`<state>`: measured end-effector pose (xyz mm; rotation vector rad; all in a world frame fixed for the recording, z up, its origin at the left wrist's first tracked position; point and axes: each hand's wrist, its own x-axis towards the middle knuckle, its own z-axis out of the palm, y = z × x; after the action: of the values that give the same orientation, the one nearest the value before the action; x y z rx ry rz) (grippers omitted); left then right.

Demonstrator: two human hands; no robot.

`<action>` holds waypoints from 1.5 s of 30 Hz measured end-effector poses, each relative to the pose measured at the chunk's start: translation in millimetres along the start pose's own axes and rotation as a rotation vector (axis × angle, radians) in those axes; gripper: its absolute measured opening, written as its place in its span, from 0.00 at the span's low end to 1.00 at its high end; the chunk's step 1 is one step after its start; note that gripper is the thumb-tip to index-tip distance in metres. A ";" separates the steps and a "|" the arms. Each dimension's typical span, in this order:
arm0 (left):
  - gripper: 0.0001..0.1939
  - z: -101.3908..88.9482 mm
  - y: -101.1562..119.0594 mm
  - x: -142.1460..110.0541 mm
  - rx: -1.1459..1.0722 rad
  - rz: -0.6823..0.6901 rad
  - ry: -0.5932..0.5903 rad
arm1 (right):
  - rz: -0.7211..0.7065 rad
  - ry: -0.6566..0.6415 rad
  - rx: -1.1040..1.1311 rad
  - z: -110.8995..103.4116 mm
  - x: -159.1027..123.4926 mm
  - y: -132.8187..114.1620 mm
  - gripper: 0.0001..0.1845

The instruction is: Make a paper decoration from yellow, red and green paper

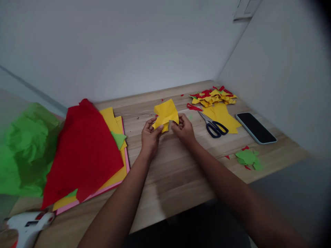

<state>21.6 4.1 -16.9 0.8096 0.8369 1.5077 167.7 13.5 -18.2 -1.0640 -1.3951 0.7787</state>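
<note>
A small creased piece of yellow paper [167, 112] is held up over the middle of the table, its edges uneven. My left hand [150, 136] pinches its lower left edge between thumb and fingers. At the lower right edge, my right hand [184, 129] grips the same paper, thumb in front. To the right of my right hand lie scissors [216, 128] with dark blue handles, blades partly spread. They rest partly on flat yellow paper strips [224, 117].
Red paper [85, 151] covers yellow and pink sheets at left, beside crumpled green paper [28, 148]. A white glue gun [28, 225] lies front left. Cut scraps [214, 97] are heaped back right, near a phone [256, 127]; green scraps [248, 157] lie front right. Walls border the table.
</note>
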 end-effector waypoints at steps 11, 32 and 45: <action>0.17 2.0 3.8 -1.0 0.078 -0.069 -0.055 | 0.156 -0.100 0.122 1.2 5.4 1.3 0.15; 0.23 0.8 2.6 0.0 0.114 0.032 0.116 | 0.290 -0.202 0.293 -1.3 8.6 6.0 0.27; 0.14 -13.2 10.1 7.5 0.523 -0.009 -0.051 | 0.161 -0.226 0.142 -8.8 9.6 6.5 0.20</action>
<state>4.6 10.0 -14.6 1.2163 1.2164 1.2652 178.1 23.6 -19.4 -1.0091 -1.4298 1.1284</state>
